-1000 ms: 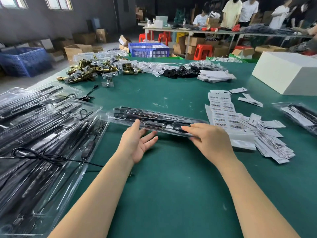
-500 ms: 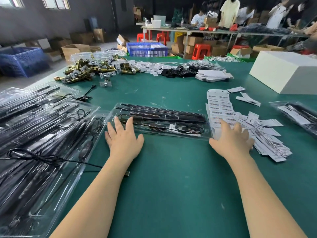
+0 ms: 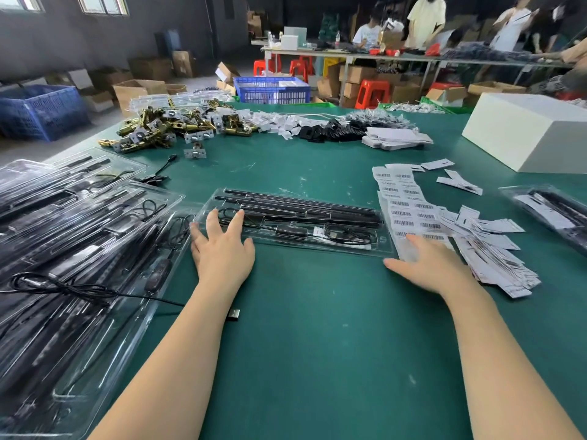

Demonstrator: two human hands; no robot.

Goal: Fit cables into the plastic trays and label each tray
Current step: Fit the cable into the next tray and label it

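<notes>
A clear plastic tray [image 3: 386, 246] lies flat on the green table, holding long black bars and a coiled black cable [image 3: 346, 235]. My left hand [image 3: 222, 252] rests open, fingers spread, on the tray's left end. My right hand [image 3: 428, 265] is open and slightly blurred, lying just off the tray's right corner on the near edge of a sheet of barcode labels [image 3: 403, 201]. Neither hand holds anything.
Stacked filled trays [image 3: 73, 249] cover the left side, with a loose cable and USB plug [image 3: 234, 314] trailing out. Peeled label backings [image 3: 495, 249] pile up on the right. Another tray [image 3: 549, 211], a white box [image 3: 533, 131] and brass hardware [image 3: 165, 128] lie farther off.
The tray was held tilted up by both hands, then laid flat. My left hand now presses its left end. My right hand has drifted rightward onto the label sheet.
</notes>
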